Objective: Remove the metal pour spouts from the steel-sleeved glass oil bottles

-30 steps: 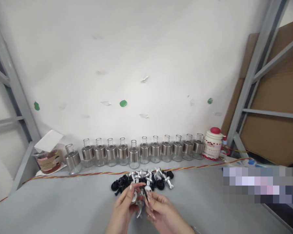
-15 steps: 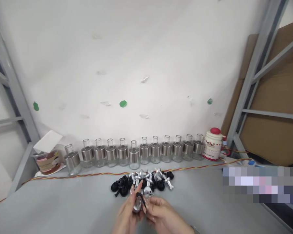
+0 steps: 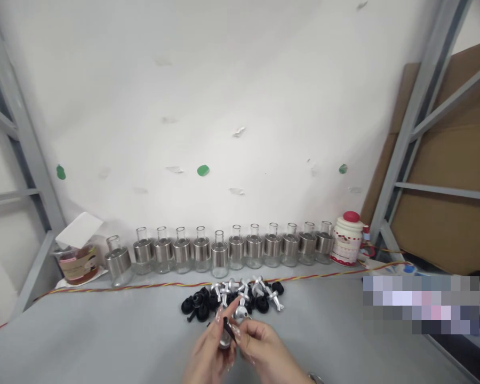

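Note:
Close to the table's front, my left hand (image 3: pixel 208 346) is closed around a silver pourer part (image 3: pixel 224 341), mostly hidden by the fingers. A slim black piece (image 3: pixel 229 329), like a small plastic spout part, is pinched in my right hand (image 3: pixel 266 344) against the silver part. Whether the two pieces are joined I cannot tell. Just beyond my fingertips lies a heap of silver pourer spouts (image 3: pixel 274 300) and black stoppers (image 3: pixel 262 304), mixed together on the grey table (image 3: pixel 136 330).
Several glass bottles with steel sleeves (image 3: pixel 202 249) stand in a row along the wall. A lidded plastic tub (image 3: pixel 79 265) is at the left end, a white jar with a red lid (image 3: pixel 347 240) at the right. Twisted red-yellow wire (image 3: pixel 152 286) crosses the table.
The black piece has shifted slightly against the silver part, and my right hand has edged a little left. The heap and the bottles stay where they were.

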Tool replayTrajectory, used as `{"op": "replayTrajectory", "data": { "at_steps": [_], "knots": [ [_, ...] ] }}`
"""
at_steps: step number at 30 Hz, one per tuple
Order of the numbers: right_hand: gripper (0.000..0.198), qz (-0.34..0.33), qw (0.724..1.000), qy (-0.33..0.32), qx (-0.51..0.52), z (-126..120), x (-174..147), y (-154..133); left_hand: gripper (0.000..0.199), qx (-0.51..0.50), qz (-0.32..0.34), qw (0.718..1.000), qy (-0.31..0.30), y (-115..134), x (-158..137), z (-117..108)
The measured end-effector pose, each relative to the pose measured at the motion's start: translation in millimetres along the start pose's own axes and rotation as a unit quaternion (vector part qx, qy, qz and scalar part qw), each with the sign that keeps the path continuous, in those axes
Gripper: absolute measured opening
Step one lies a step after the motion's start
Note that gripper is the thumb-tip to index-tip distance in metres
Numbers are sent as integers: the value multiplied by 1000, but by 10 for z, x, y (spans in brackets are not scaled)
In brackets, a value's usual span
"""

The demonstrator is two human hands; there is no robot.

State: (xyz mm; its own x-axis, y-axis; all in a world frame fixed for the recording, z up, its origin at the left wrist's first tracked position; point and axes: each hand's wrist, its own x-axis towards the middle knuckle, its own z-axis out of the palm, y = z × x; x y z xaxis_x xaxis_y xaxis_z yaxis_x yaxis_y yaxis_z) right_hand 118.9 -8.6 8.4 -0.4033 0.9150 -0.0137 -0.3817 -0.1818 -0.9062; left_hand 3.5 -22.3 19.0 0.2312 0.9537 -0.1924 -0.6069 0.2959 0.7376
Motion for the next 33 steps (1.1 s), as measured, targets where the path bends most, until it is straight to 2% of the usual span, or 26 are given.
{"op": "replayTrajectory", "data": {
  "at_steps": [4, 12, 18, 25, 33],
  "knots": [
    [41, 8, 999, -17, 32, -4, 3, 44, 49, 8, 26, 1000, -15, 2, -37, 7],
    [43, 3, 995, -46, 88, 3, 22, 170, 48, 24, 33, 999, 4, -11, -46, 16],
    [43, -45, 998, -25, 38, -47, 50, 307, 43, 15, 25, 1000, -4, -39, -18, -9],
    [45, -41, 998, -40, 13, -57, 54, 336, 49, 49, 32, 998, 13, -68, 16, -65],
    [44, -51, 998, -16, -38, -82, 39, 304, 53, 35, 27, 999, 6, -62, 34, -29]
  ]
}}
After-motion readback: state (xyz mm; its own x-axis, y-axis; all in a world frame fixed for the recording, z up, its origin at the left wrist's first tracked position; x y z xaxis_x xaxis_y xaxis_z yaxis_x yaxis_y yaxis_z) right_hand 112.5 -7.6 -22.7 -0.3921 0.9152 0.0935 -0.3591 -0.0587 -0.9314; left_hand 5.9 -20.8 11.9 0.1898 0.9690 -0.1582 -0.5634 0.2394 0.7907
